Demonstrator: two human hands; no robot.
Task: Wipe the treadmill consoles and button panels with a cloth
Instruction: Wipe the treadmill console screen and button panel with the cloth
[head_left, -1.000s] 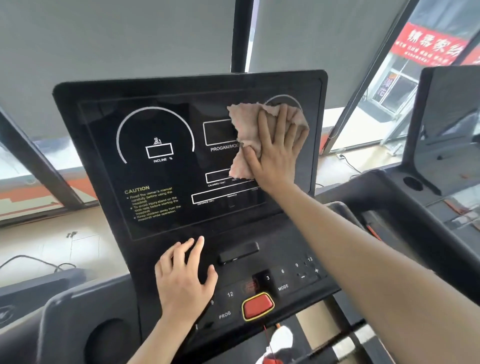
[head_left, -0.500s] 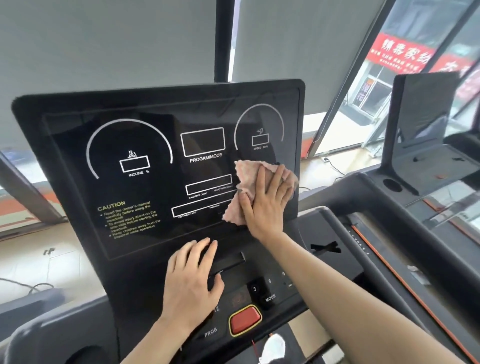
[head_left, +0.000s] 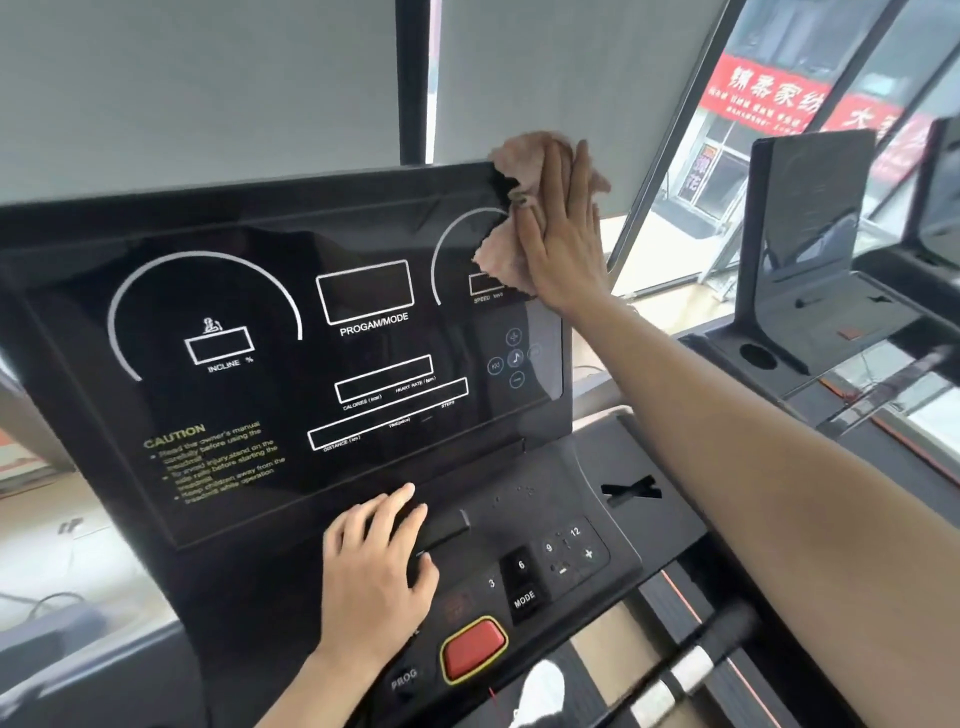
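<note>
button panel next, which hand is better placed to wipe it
Right, most likely. The right hand presses the cloth flat against the top right corner of the console and could slide down. The left hand rests bare on the button panel, nearer but with no cloth.

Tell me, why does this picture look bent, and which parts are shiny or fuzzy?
Head view: the wide lens bows the edges of the console and leans the window frames; daylight from the windows puts a pale sheen on its glass by the music button; the cloth under the right hand and the handrail at bottom right look smeared.
</note>
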